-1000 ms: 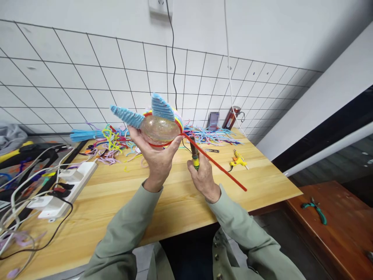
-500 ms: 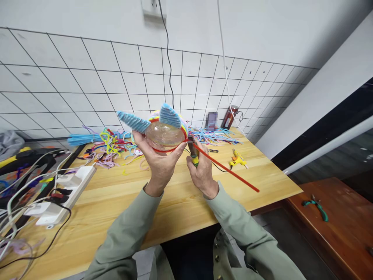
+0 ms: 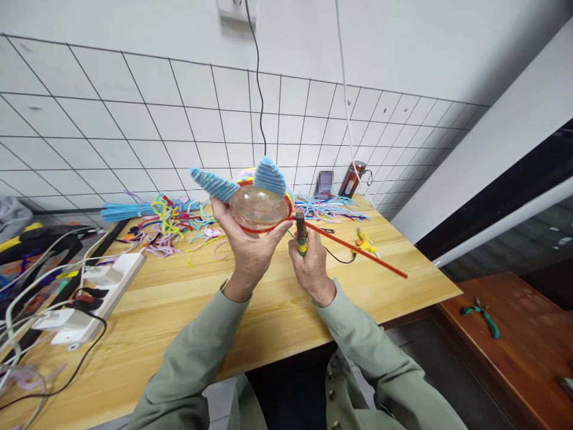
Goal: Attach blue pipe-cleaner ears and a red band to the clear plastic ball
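My left hand (image 3: 250, 251) grips a round, clear-topped piece (image 3: 259, 206) from below, its rim wrapped in red, yellow and other coloured pipe cleaners. Two light blue fuzzy ear shapes (image 3: 270, 177) stick up from that rim. A long red pipe cleaner (image 3: 358, 243) runs from the rim beside my left thumb and slants down to the right, its far end loose. My right hand (image 3: 310, 266) is closed around pliers (image 3: 301, 236) with yellow-green handles. The dark jaws point up beside the red pipe cleaner, close to the rim; whether they touch it I cannot tell.
Loose coloured pipe cleaners (image 3: 165, 224) lie at the back left, with another bunch (image 3: 331, 208) behind my right hand. A yellow glue gun (image 3: 366, 242) rests on the right. A white power strip (image 3: 101, 304) with cables lies left. Green-handled pliers (image 3: 486, 316) sit on a lower brown table.
The eared piece has shifted slightly right and tilted. The pliers' jaws have turned more upright and come away from the red pipe cleaner, whose loose end has swung up and right.
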Motion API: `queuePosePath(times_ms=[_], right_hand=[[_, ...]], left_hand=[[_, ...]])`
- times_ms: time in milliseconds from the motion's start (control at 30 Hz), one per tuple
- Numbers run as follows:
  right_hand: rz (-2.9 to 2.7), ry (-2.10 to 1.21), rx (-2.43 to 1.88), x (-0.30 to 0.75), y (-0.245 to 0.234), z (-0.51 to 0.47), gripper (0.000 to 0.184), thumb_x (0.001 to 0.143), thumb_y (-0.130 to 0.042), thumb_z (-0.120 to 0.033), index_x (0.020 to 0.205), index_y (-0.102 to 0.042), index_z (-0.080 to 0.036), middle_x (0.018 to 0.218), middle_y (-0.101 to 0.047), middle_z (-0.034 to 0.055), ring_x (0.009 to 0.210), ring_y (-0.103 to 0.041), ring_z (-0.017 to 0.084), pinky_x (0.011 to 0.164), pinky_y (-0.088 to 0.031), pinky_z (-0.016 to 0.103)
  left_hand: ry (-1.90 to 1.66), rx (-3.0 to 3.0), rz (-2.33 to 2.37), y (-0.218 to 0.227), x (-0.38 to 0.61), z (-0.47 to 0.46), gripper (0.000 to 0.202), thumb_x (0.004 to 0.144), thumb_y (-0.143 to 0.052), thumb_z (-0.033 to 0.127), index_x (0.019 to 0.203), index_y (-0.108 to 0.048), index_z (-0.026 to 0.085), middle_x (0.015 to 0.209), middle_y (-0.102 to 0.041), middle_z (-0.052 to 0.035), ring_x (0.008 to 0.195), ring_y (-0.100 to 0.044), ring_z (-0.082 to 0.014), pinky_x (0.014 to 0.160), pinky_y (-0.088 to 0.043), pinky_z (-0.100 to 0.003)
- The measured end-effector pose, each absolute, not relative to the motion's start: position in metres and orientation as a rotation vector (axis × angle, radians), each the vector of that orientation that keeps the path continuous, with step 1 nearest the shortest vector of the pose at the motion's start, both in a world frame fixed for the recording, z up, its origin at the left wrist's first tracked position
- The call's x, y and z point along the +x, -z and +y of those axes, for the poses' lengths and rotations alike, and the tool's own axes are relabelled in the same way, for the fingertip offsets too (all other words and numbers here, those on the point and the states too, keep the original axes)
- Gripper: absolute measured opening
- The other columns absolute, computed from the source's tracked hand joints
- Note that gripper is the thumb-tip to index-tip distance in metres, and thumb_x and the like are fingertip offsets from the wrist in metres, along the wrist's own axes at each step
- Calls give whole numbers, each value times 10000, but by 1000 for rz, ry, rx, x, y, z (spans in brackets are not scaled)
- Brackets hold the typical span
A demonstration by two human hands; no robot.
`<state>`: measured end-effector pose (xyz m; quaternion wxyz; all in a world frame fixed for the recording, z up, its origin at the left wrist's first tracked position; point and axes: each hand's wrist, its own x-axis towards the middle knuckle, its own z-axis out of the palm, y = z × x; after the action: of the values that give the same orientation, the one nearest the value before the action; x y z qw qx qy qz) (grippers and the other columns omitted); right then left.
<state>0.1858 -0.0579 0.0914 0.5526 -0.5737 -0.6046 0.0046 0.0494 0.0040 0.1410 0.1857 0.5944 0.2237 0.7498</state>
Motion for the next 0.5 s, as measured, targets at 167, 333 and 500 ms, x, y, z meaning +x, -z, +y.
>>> queuePosePath(times_ms=[167, 333, 500], right_hand=[[-1467, -31, -1338, 184, -96, -60, 336, 1015, -604, -305, 1348, -631, -273, 1197, -747, 114, 1157, -724, 319, 1058, -616, 510], [-1469, -36, -1352, 185, -94, -60, 341, 1012, -608, -312, 1345, -627, -246, 1207, -742, 134, 1156, -716, 323, 1058, -609, 511], [-1471, -15, -1344, 185, -90, -59, 357, 1003, -608, -299, 1355, -631, -249, 1174, -745, 118, 1113, -715, 313, 1032, -616, 498]], left_hand=[[-2115, 1681, 618, -140, 52, 5, 1327, 793, -959, 705, 1767, -127, 356, 1869, -189, -136, 1771, -270, -379, 1464, -252, -505], [-2136, 1676, 539, -140, 52, 5, 1265, 813, -961, 675, 1760, -185, 360, 1847, -242, -135, 1763, -292, -370, 1470, -223, -506], [-2105, 1672, 576, -139, 50, 5, 1298, 795, -979, 667, 1762, -176, 341, 1860, -224, -156, 1766, -295, -375, 1469, -221, -487]])
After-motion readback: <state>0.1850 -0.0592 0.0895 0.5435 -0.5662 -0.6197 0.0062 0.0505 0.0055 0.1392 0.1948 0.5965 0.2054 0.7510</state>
